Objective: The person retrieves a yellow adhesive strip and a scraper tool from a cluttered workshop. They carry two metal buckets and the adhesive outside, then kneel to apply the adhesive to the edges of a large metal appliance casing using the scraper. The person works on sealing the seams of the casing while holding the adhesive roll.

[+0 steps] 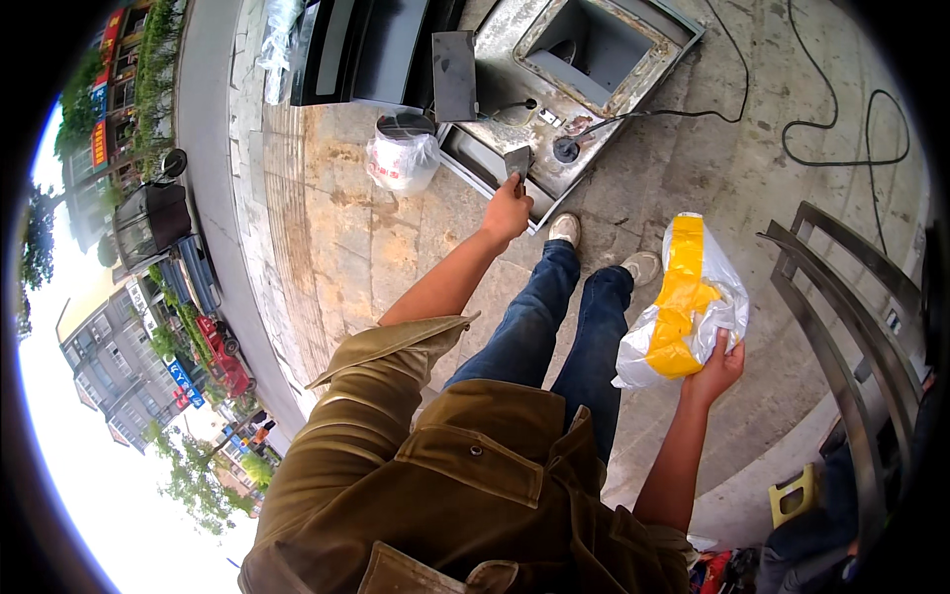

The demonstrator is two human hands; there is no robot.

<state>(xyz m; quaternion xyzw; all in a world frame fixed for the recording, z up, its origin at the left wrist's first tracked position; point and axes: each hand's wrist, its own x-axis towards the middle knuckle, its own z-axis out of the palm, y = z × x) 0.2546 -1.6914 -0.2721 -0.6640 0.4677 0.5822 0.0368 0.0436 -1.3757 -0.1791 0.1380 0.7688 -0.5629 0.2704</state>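
My left hand [507, 210] is closed round the handle of a scraper [518, 161] with a flat grey blade. The blade is over the near edge of a grimy metal appliance housing [594, 139], which lies on the pavement and looks like a range hood body. A square opening [589, 49] takes up its far part. Off to the right, my right hand [714, 368] grips the lower edge of a white plastic bag [727, 282] with a wide yellow band. What the bag holds, if anything, is hidden.
A bucket [404, 148] wrapped in white plastic stands left of the housing, near a black glass-fronted unit [366, 54] and a dark panel [454, 76]. Black cable [836, 158] winds over the pavement. Metal rails [841, 307] and a yellow stool [794, 495] are at right; a road [213, 198] runs left.
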